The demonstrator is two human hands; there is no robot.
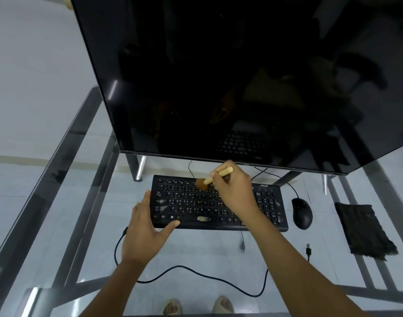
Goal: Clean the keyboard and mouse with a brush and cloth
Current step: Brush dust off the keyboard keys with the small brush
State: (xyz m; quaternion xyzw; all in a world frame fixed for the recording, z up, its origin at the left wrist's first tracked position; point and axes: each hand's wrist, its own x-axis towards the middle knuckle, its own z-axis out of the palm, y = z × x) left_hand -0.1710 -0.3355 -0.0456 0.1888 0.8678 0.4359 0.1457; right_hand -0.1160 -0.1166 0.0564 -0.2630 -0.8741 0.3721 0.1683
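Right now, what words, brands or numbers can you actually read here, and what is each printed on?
"acer", seen upside down, on the top right corner of the black keyboard.
Letter keys such as "Q", "W", "E", "A", "S", "D", "Z", "X" on the keyboard.
The other key legends are too small to read.
No text shows on the mouse, cloth or monitor.

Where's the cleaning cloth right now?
In the head view the dark cloth lies flat on the glass table at the far right, just right of the mouse, untouched by either hand.

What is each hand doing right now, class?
Left hand: open, flat on the keyboard edge, holding nothing.
Right hand: closed on the brush.
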